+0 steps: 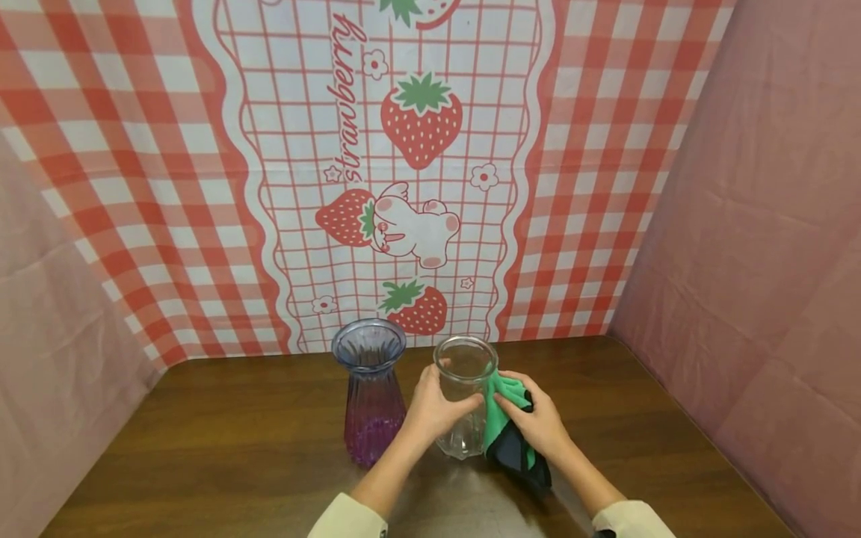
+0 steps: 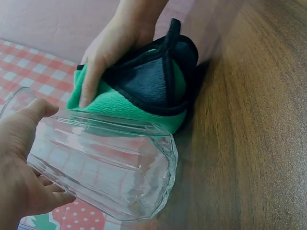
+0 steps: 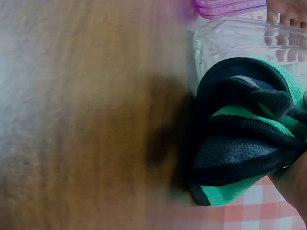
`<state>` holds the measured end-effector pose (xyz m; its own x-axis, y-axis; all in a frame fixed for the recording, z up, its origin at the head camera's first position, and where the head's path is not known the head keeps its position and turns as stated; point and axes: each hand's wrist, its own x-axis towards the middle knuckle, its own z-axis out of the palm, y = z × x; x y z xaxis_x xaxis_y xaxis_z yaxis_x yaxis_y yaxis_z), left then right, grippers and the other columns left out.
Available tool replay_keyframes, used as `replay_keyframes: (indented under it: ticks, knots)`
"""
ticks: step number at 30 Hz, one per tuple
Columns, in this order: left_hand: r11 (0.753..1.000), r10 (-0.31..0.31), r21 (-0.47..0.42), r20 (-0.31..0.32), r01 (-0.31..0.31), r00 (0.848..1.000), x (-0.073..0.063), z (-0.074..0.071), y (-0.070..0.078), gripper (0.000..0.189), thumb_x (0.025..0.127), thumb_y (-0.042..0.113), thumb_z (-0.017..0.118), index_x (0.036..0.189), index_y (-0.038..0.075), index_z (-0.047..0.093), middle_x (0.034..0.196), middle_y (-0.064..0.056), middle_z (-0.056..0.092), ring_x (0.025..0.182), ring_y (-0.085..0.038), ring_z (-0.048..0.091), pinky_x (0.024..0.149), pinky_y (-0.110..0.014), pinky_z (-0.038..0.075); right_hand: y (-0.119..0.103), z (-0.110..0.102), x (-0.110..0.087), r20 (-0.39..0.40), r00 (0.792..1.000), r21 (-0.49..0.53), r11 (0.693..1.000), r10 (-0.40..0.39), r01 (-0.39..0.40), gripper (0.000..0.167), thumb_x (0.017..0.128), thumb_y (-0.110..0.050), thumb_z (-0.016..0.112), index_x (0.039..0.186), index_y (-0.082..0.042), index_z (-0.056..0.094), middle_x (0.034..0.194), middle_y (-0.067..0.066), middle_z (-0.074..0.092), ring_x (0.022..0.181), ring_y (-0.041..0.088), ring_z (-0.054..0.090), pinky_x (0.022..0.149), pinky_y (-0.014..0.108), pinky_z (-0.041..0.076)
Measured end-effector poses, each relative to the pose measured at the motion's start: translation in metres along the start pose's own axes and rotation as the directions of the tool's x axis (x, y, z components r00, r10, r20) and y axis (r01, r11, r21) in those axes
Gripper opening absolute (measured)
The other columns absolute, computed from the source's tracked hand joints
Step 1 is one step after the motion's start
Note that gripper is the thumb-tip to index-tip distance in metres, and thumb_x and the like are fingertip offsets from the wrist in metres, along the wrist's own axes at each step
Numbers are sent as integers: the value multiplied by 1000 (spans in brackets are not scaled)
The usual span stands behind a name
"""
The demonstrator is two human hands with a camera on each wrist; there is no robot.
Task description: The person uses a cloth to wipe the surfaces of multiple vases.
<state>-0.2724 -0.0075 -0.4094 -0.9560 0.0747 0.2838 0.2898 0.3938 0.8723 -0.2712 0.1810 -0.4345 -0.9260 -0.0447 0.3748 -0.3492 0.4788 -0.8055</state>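
Note:
A clear glass vase (image 1: 464, 426) with a thick round rim stands upright over the wooden table, and my left hand (image 1: 430, 403) grips its upper part, thumb across the front and fingers round the far side. My right hand (image 1: 538, 418) holds a bunched cloth (image 1: 501, 422), green on one face and dark grey with black edging on the other. The cloth lies against the vase's right side, its lower end hanging near the tabletop. In the left wrist view the green cloth (image 2: 129, 105) runs along the vase's ribbed wall (image 2: 105, 158).
To the left of my left hand stands a fluted vase (image 1: 373, 396), bluish at its flared rim and purple at its base. The wooden table (image 1: 235, 441) meets a red-checked strawberry-print cloth (image 1: 417, 224) behind; pink drapes (image 1: 753, 246) hang on both sides.

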Motion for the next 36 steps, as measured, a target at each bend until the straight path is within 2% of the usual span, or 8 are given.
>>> replay_keyframes:
  ticks: [3,8,14,19,25,31,36]
  knots:
    - [1000,0,9,4,0,1000,0,0,0,76,70,32,79,130,-1,45,130,-24,47,120,-37,49,100,-51,41,4,1,-1,-1,1000,-14,1000,-2,2,40,87,-15,66,126,-14,56,117,11,63,94,7,58,76,24,51]
    - [1000,-7,9,3,7,1000,0,0,-1,80,68,36,81,130,0,45,131,-22,46,121,-36,48,100,-51,42,8,0,-1,-28,999,-11,1000,-26,25,40,86,-23,67,125,-21,56,119,5,63,96,3,58,78,22,51]
    - [1000,-1,19,-6,2,1000,-1,-1,0,81,67,40,82,129,1,47,127,-19,45,117,-34,50,97,-49,43,-7,-3,2,-92,993,107,991,-73,82,42,87,-23,67,128,-21,54,121,4,61,97,-2,59,77,21,53]
    - [1000,-8,21,1,8,1000,0,-2,1,79,69,38,81,131,2,48,125,-18,45,115,-33,50,95,-49,44,-15,-4,5,-68,995,128,988,-74,82,42,87,-21,66,128,-22,54,117,4,63,94,0,60,74,21,54]
    - [1000,-15,15,10,14,1000,0,-3,1,82,70,37,80,135,2,44,128,-20,46,119,-35,49,97,-51,43,-6,-3,5,-11,997,41,997,-71,71,39,88,-26,66,125,-24,56,114,5,64,92,5,59,74,24,52]
    - [1000,-1,6,-12,1,1000,-1,-3,1,82,69,34,79,135,4,40,131,-18,48,122,-33,48,100,-50,41,10,-2,1,24,999,-56,998,-38,39,37,87,-27,66,123,-24,57,117,5,64,98,13,59,77,26,51]
    - [1000,0,14,-15,0,1000,-1,-2,0,79,69,32,79,132,3,42,128,-18,50,120,-33,49,99,-48,42,13,-1,0,18,998,-71,996,-56,57,39,86,-25,68,124,-23,57,118,5,64,97,11,60,77,25,51]
